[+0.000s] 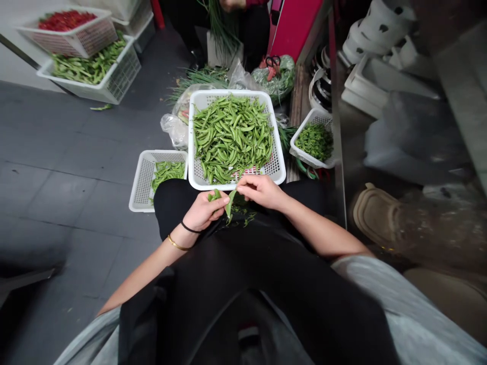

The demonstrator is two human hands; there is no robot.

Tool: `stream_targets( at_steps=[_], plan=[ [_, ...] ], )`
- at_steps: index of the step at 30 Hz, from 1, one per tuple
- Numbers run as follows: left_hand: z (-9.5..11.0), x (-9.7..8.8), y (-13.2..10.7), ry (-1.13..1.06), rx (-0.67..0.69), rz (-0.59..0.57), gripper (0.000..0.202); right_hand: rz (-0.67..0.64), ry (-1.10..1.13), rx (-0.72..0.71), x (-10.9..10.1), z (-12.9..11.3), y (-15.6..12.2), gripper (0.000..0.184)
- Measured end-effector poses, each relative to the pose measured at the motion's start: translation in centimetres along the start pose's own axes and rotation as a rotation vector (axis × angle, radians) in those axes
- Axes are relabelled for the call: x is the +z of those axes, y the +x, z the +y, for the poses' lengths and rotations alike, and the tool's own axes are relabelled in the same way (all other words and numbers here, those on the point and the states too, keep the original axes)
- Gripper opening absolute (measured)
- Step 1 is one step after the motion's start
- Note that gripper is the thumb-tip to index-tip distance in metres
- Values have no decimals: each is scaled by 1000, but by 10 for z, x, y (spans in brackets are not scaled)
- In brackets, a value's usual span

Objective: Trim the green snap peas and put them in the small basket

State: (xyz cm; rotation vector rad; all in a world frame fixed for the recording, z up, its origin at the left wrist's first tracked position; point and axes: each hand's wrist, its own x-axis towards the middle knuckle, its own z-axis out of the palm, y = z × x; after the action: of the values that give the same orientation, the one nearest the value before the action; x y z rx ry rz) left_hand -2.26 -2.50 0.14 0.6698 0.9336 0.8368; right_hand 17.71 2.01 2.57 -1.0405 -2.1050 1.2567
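Observation:
My left hand (205, 210) is closed around several green pea pods, with one pod (230, 204) pinched upright between thumb and finger. At the top tip of that pod, my right hand (261, 191) is closed in a pinch; whether a thin string lies in its fingertips is too small to see. Just beyond both hands sits a large white basket (279, 152) heaped with pea pods (234, 134). Green trimmings (243, 217) lie on the black apron over my lap.
A smaller white basket (140, 185) with some pods stands at left. To the right is a basket (304, 154) of leafy greens. Stacked baskets (122, 76) hold greens and red peppers. Another person (228, 5) sits opposite near long green stalks (222, 30). Metal shelving (338, 177) borders the right.

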Motion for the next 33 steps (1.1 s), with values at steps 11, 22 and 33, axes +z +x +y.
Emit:
stream_targets(
  at_steps=[11,22,33],
  plan=[
    [-2,3,4,-208,-83,-75,26,270,-804,-419,20,1,-2,30],
    [8,-6,-10,466,473,254,18,-45,-427,-150,-7,3,-17,26],
    [-4,7,-17,555,256,4,22,-84,-217,-280,22,-2,-6,32]
  ],
)
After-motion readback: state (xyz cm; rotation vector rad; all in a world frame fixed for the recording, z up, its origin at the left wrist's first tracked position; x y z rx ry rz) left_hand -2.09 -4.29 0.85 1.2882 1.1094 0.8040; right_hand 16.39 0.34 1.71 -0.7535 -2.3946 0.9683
